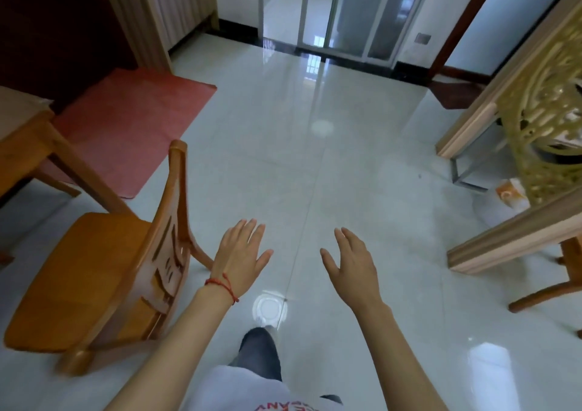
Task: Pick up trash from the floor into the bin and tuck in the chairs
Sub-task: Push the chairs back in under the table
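A wooden chair (94, 272) stands at the lower left, pulled out from the wooden table (22, 133) at the left edge. My left hand (241, 250) hovers open just right of the chair's backrest, a red string on its wrist. My right hand (352, 259) is open too, held over the bare white floor tiles. At the right, a white and orange piece of trash (510, 195) lies on the floor beside the gold carved screen (548, 121). I see no bin.
A red mat (132, 121) lies on the floor at the left. Glass sliding doors (343, 13) stand ahead. A wood-framed partition (504, 243) juts in at the right, with another chair's legs (548, 294) behind it. The floor is glossy with light reflections.
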{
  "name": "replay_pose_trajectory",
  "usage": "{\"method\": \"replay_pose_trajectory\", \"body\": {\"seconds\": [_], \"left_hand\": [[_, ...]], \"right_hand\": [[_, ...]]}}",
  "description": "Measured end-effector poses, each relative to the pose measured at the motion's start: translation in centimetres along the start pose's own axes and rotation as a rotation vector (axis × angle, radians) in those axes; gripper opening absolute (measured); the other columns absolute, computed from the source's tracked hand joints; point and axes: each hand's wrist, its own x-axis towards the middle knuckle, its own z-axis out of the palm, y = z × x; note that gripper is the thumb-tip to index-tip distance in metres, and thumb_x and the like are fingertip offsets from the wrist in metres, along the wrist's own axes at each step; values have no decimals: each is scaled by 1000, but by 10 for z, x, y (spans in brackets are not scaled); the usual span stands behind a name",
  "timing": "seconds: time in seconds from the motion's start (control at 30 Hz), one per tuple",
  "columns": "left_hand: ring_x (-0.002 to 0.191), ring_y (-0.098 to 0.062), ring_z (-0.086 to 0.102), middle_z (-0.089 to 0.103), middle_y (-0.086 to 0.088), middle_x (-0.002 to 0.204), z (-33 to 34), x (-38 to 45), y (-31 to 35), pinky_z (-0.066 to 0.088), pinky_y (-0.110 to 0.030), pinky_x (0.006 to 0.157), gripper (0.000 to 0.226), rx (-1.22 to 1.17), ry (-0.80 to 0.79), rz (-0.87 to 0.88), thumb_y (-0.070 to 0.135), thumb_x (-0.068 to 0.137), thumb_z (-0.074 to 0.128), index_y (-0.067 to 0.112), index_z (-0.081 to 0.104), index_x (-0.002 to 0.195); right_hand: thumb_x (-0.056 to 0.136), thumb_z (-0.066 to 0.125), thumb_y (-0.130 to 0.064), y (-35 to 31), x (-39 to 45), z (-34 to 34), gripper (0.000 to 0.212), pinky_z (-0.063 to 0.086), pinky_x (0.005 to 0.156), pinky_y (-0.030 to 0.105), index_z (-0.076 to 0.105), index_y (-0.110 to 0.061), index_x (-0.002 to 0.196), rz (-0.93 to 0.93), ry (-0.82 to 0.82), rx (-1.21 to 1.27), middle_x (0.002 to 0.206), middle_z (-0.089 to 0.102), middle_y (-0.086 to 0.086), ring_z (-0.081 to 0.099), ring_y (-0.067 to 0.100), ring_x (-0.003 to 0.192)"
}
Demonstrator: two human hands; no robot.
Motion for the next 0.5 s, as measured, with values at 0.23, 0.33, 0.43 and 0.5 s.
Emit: {"method": "replay_pose_trajectory", "body": {"seconds": [0.23,0.33,0.43,0.5], "left_hand": [[102,-36,63,67,-19,110,-9,63,-20,50,-49,81,54,20,0,-51,41,82,41,1,63,109],[104,-36,62,66,-19,112,-11,77,-28,50,-49,83,54,-8,-14,-118,42,82,40,1,63,110],[118,-38,51,58,-20,125,-14,89,-34,41,-49,96,63,-116,14,-205,46,84,31,0,56,120],[126,-37,44,51,-20,133,-16,96,-37,34,-47,103,63,-145,46,-272,46,86,32,1,50,127]], "right_hand": [[93,45,-36,-11,81,-6,54,27,108,33,33,-10,140,-45,-10,-3,147,35,10,29,23,136],[94,45,-36,-20,107,-3,54,27,108,33,34,-10,139,-89,-56,8,147,35,10,30,23,136],[93,46,-35,-30,136,0,53,26,108,34,35,-8,138,-165,-106,3,146,36,12,31,25,136],[93,47,-34,-37,157,3,53,27,108,36,37,-7,137,-227,-138,0,145,37,13,32,27,135]]}}
